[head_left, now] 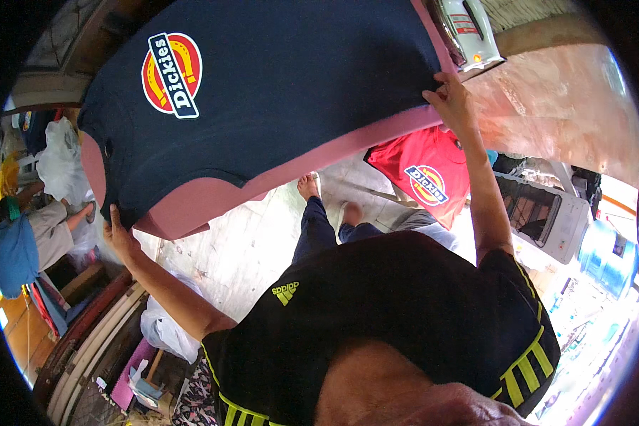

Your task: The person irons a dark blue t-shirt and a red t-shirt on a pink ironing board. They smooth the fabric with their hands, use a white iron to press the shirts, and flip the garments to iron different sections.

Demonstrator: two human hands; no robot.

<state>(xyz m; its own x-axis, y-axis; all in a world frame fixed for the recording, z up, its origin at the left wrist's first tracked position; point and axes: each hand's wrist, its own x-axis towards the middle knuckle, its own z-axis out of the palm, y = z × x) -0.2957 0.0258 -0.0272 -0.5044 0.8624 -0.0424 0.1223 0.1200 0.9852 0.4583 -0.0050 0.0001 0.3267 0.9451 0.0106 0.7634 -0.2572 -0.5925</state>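
A navy T-shirt (pixel 291 85) with a red, yellow and white printed emblem lies spread over a pink padded board (pixel 192 204). My left hand (pixel 121 238) is closed on the shirt's edge at the near left, by a sleeve. Across at the right, my right hand (pixel 452 103) pinches the shirt's edge near the board's corner. Beyond that hand an iron (pixel 468 32) with a lit orange lamp stands at the board's far right. Below the board, near my right forearm, rests a red T-shirt (pixel 429 170) with a similar emblem.
Another person (pixel 32 245) is at the left, beside a white plastic bag (pixel 62 160). A grey-white appliance (pixel 543 213) and a large blue water bottle (pixel 607 255) stand at the right. Stacked boards (pixel 85 348) lie at the lower left.
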